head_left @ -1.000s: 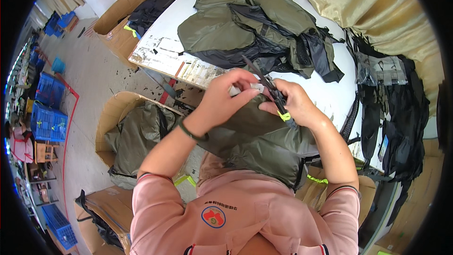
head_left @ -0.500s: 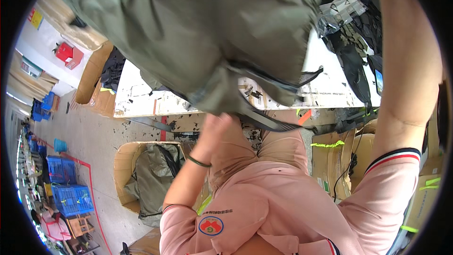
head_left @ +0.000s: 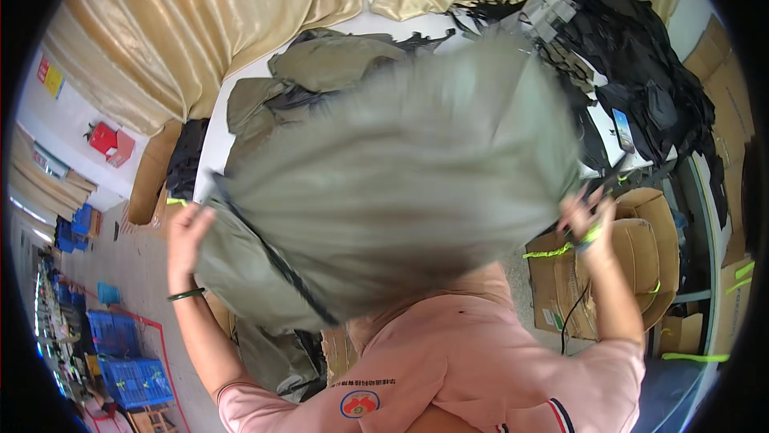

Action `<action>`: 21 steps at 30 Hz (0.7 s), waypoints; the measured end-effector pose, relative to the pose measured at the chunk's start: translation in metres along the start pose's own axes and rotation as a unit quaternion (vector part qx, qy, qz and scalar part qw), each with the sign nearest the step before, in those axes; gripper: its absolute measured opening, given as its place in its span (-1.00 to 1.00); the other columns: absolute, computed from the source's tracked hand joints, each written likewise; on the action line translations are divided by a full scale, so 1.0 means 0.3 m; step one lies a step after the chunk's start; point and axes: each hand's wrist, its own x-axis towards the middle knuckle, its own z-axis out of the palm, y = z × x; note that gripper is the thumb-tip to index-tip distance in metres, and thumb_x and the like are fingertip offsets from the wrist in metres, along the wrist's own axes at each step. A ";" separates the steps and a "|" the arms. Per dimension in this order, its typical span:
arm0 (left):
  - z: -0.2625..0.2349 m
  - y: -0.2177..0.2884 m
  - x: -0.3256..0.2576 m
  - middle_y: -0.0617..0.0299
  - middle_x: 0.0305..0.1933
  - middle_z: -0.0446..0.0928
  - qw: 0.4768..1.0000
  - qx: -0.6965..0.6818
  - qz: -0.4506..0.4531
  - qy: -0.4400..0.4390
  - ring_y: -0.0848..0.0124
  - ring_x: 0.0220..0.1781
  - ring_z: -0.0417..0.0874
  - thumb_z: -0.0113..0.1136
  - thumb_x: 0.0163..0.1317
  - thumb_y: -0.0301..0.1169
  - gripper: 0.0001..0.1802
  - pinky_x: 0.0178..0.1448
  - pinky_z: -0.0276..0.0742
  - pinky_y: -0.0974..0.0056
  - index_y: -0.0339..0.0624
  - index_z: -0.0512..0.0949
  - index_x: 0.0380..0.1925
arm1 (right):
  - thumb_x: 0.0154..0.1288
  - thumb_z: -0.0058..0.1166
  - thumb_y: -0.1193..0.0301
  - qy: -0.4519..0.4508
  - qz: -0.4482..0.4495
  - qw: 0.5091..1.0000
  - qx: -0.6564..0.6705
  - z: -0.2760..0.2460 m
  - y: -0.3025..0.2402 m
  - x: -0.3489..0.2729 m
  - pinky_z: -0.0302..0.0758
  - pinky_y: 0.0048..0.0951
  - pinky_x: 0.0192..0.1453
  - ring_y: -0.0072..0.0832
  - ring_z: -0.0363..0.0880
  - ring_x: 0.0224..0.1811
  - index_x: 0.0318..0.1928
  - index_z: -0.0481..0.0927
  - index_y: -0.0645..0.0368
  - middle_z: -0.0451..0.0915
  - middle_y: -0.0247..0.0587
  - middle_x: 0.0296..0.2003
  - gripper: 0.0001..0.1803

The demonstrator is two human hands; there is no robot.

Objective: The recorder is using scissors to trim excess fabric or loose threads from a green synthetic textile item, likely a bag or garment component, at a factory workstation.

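Currently the left hand (head_left: 186, 234) grips the left edge of the large olive-green fabric bag (head_left: 400, 185), spread and blurred above the white counter (head_left: 210, 153). Right of the bag, the right hand (head_left: 589, 221) pinches its opposite edge together with black straps (head_left: 602, 185), apparently keeping the fabric stretched out.

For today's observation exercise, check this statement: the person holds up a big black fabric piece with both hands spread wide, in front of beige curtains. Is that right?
Not quite: the head view shows the fabric piece is olive green, not black. The rest stands: the left hand and right hand grip its edges, spread wide, before beige curtains.
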 end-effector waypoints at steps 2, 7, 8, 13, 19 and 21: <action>0.165 -0.015 0.073 0.17 -0.19 0.62 0.969 0.240 -0.032 -0.043 0.26 -0.18 0.63 0.38 0.11 -0.40 -0.70 0.01 0.53 0.22 -0.20 0.59 -0.15 | 0.20 0.14 0.66 -0.057 0.134 0.988 0.048 0.010 0.203 -0.195 0.44 -0.54 -0.56 -0.57 0.47 -0.63 -0.31 0.37 0.14 0.47 -0.32 -0.54 -0.79; 0.694 0.199 0.215 0.06 -0.11 0.59 0.961 0.070 0.237 -0.121 0.14 -0.02 0.60 0.42 0.05 -0.37 -0.64 0.09 0.49 0.20 -0.21 0.59 -0.14 | 0.16 0.29 0.55 -0.166 0.144 0.974 -0.060 -0.011 0.540 -0.447 0.36 -0.51 -0.51 -0.69 0.36 -0.57 -0.43 0.37 0.19 0.41 -0.40 -0.60 -0.72; 0.811 0.300 0.217 0.07 -0.08 0.58 0.952 -0.009 0.240 -0.189 0.14 -0.01 0.59 0.41 0.08 -0.35 -0.64 0.12 0.48 0.20 -0.21 0.59 -0.12 | 0.16 0.29 0.55 -0.157 0.150 0.974 -0.057 -0.017 0.523 -0.451 0.36 -0.51 -0.51 -0.69 0.36 -0.57 -0.43 0.37 0.19 0.41 -0.40 -0.60 -0.72; 1.293 0.516 0.267 0.05 -0.04 0.54 0.859 0.010 0.414 -0.303 0.14 0.00 0.55 0.40 0.08 -0.29 -0.52 0.13 0.46 0.18 -0.19 0.54 0.00 | 0.12 0.35 0.47 -0.175 0.086 0.968 -0.158 -0.050 0.468 -0.423 0.44 -0.40 -0.43 -0.54 0.43 -0.54 -0.39 0.43 0.23 0.52 -0.14 -0.57 -0.72; 1.445 0.510 0.269 0.24 -0.04 0.58 0.836 -0.157 0.091 -0.518 0.48 -0.09 0.55 0.30 0.16 -0.54 -0.59 0.03 0.49 0.36 -0.24 0.52 0.05 | 0.10 0.38 0.42 -0.205 0.036 0.957 -0.204 -0.162 0.405 -0.356 0.53 -0.30 -0.37 -0.26 0.60 -0.51 -0.37 0.49 0.23 0.56 -0.02 -0.52 -0.72; 1.425 0.534 0.241 0.28 -0.03 0.58 0.811 -0.192 0.060 -0.550 0.54 -0.08 0.54 0.26 0.17 -0.59 -0.58 0.04 0.48 0.40 -0.24 0.51 0.08 | 0.09 0.40 0.40 -0.120 0.037 0.966 -0.226 -0.158 0.327 -0.267 0.52 -0.33 -0.38 -0.41 0.62 -0.48 -0.36 0.51 0.20 0.58 -0.14 -0.54 -0.73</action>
